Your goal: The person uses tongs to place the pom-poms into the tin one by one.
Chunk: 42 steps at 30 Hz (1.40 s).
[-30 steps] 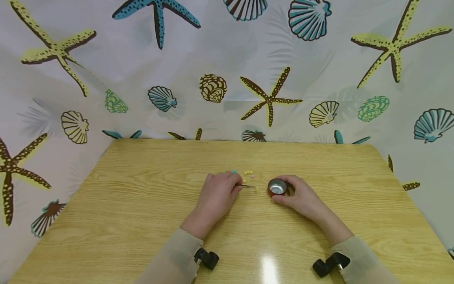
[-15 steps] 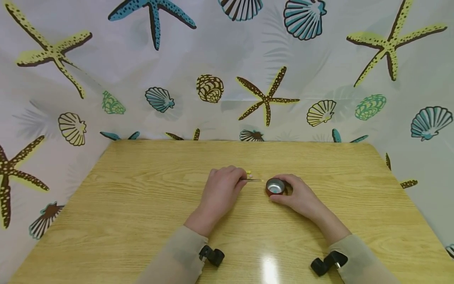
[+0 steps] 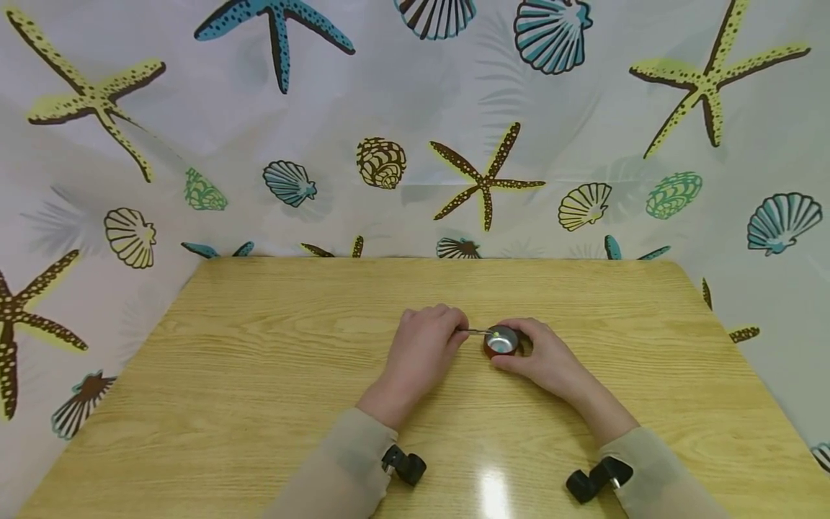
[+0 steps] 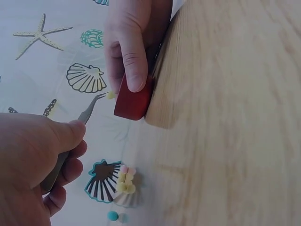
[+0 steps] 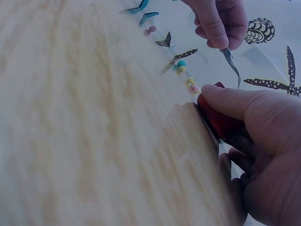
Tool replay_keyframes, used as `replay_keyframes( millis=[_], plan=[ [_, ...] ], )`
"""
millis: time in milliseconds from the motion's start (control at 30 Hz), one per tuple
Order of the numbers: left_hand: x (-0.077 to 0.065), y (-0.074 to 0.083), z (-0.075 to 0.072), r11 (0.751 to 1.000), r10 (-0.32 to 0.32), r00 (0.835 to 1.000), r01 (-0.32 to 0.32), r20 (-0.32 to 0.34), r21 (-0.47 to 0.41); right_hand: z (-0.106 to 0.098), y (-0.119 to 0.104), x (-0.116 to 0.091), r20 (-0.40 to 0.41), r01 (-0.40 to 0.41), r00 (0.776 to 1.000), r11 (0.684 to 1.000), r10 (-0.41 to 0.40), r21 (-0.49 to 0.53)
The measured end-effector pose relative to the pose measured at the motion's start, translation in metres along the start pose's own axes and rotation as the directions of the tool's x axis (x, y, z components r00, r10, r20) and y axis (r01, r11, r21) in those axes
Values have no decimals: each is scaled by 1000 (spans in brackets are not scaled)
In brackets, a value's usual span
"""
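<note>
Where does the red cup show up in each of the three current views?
Head: the cup is right of centre and below it.
Left wrist: the cup is near the centre, slightly left.
Right wrist: the cup is right of centre, about mid-height.
Shared landmark: the right hand, gripping the cup in all three.

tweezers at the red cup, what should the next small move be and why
Probably ease the left grip so the yellow ball drops: the tweezers hold it over the mouth of the red cup, which the right grip holds.
</note>
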<state>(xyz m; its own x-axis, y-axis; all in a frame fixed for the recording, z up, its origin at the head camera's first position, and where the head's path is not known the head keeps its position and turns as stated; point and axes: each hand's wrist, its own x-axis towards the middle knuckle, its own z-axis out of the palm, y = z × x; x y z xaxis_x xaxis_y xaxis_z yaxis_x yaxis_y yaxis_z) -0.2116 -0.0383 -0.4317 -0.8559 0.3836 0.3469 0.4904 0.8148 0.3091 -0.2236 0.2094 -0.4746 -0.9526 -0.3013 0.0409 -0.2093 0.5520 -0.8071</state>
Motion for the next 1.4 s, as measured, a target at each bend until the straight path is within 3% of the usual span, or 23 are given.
replay_keyframes(
  millis=[533, 867, 1400],
  plan=[
    [-2, -9, 7, 1000, -18, 999, 18, 29, 26, 0, 0, 0, -1, 3, 1000, 1000, -3, -6],
    [-4, -11, 4, 999, -32, 999, 31, 34, 36, 0, 0, 0, -3, 5, 1000, 1000, -5, -4],
    [-10, -20, -5, 998, -42, 999, 43, -15, 43, 0, -2, -1, -2, 13, 1000, 1000, -13, -1]
  ],
)
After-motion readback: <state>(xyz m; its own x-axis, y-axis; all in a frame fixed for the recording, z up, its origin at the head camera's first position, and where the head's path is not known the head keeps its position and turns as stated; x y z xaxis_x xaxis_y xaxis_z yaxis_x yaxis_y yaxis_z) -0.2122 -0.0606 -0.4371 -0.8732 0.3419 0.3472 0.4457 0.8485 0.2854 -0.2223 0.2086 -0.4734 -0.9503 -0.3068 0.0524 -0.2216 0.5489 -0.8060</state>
